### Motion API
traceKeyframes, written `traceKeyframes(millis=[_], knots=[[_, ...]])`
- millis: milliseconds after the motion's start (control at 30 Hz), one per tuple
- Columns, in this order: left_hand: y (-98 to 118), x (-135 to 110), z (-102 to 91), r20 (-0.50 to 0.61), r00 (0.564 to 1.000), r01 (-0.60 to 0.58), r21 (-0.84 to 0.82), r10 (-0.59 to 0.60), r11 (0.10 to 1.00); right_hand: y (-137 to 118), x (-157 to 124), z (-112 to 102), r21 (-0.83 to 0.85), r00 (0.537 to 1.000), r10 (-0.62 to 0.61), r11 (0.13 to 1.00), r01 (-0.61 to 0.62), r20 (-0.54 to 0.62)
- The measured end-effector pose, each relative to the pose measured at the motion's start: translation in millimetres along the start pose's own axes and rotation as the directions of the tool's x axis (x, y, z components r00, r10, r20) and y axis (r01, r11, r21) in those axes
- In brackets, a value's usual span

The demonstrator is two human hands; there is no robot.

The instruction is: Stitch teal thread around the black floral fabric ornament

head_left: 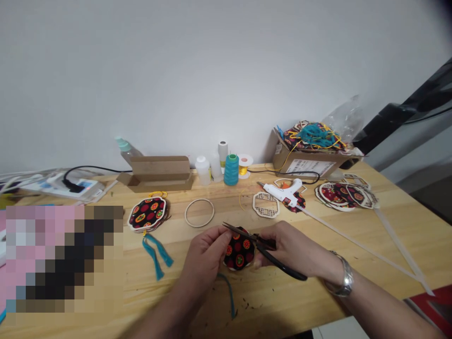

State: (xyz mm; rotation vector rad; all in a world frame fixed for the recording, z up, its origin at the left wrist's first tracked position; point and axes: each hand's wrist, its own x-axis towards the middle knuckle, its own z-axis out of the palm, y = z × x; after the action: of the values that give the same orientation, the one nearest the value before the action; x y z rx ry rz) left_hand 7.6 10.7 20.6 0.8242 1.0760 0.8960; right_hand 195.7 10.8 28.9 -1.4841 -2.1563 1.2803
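My left hand pinches the left edge of a round black fabric piece with red and orange flowers. In my right hand is a pair of black-handled scissors, its blades pointing left across the piece's upper edge. Some right fingers reach the piece's right side; whether they grip it too is hidden. A teal strand lies below my left hand, with small dark scraps beside it. Just beyond my hands lie a plain wooden ring and a lattice wooden frame.
Left of the ring is a flowered ornament with a teal tassel. A white glue gun carries a long glue stick. Behind stand a teal thread cone, bottles and an open carton. A full box and framed pieces sit right.
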Motion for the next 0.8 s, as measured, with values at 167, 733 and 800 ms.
traceKeyframes(millis=[167, 733, 800], knots=[[-1.2, 0.6, -1.3, 0.018, 1.000, 0.010, 0.009, -0.010, 1.000, 2.5, 0.2, 0.7, 0.035, 1.000, 0.011, 0.999, -0.011, 0.001], [-6.9, 6.9, -7.1, -0.117, 0.993, 0.004, -0.112, -0.018, 0.994, 10.2, -32.6, -17.9, -0.300, 0.992, 0.103, 0.947, -0.119, -0.069], [-7.9, 7.9, -7.9, -0.101, 0.995, 0.008, -0.136, -0.022, 0.991, 20.3, -47.1, -25.2, -0.360, 0.989, 0.133, 0.922, -0.145, -0.057]])
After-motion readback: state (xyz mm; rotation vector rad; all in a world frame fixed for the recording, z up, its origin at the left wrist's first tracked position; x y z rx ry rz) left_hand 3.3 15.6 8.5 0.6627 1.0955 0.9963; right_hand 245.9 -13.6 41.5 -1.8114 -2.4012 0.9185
